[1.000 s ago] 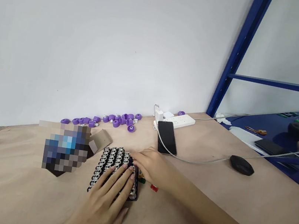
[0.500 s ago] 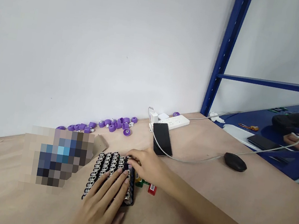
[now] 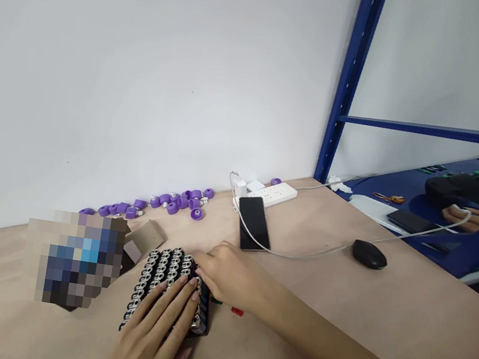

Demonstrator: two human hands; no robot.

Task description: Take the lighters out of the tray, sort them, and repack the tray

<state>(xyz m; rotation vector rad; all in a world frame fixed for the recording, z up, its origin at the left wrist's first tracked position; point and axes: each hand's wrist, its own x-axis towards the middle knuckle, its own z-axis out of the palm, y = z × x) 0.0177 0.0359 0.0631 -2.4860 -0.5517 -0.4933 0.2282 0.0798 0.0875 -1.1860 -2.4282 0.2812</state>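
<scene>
A dark tray [image 3: 204,309] stands on the table, packed with rows of small upright pieces [image 3: 145,279] that have silver ring-like tops. My left hand [image 3: 154,329] lies across its near part, fingers stretched out over the tops. At the tray's far right corner is my right hand [image 3: 229,274], its thumb and fingers bent together among the pieces there. What lies between those fingertips is hidden. Beside the tray, partly covered by my right hand, are a small red item [image 3: 237,311] and a bit of something green [image 3: 216,301].
Several purple caps or wheels [image 3: 182,202] lie along the wall. A phone [image 3: 255,224] leans near a white power strip [image 3: 280,194], its cable running past a black mouse [image 3: 369,255]. An open cardboard box [image 3: 147,236] is partly blurred. Another person's hand [image 3: 463,216] shows at right.
The view has shifted slightly to the right. My right hand's fingers have gone deeper at the tray's far right corner and now cover more of it. My left hand keeps its place on the tray.
</scene>
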